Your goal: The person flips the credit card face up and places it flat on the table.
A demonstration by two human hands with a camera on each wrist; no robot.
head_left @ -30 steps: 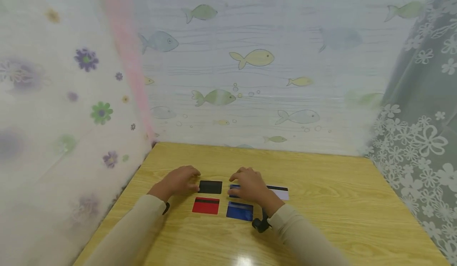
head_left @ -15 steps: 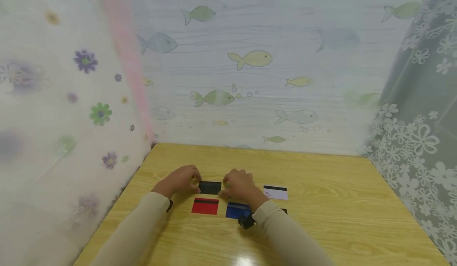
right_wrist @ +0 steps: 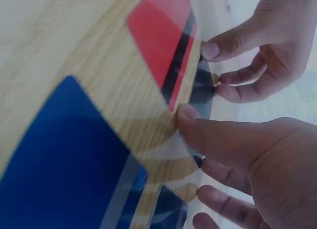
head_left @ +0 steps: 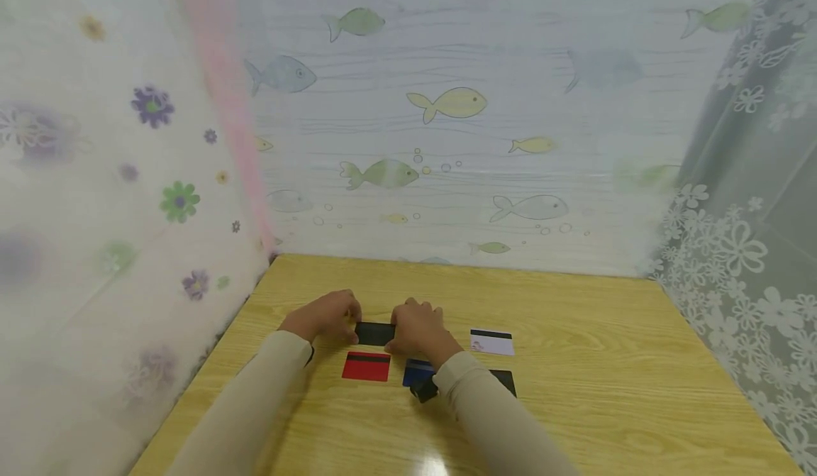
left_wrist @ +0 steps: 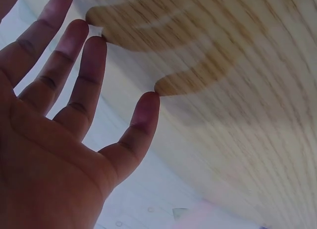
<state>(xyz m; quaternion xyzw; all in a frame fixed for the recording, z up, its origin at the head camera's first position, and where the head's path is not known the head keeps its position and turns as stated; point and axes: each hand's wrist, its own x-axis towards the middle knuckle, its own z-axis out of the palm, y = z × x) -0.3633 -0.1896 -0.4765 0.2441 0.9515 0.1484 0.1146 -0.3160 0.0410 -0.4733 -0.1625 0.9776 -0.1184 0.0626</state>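
A black card (head_left: 375, 333) lies flat on the wooden table between the two hands. At its left end, the left hand (head_left: 327, 316) has its thumb and fingertips at the card's corners. The right hand (head_left: 418, 328) spans the opposite end the same way, thumb at the near corner and index finger at the far one. In the right wrist view, both hands pinch the black card (right_wrist: 202, 85) by its edges. Spread fingers (left_wrist: 91, 66) of the left hand touch the tabletop in the left wrist view. A red card (head_left: 367, 367) with a dark stripe lies just in front.
A blue card (head_left: 418, 371) lies partly under the right wrist's camera. Another blue card (right_wrist: 167, 209) shows beside the right fingers, hidden by that hand from the head. Further right are a white card (head_left: 492, 343) and a dark card (head_left: 505, 382) partly behind the sleeve.
The right hand has moved left from over the upper blue card to the black card's right end, uncovering the white and dark cards. The left hand has closed in on the left end.
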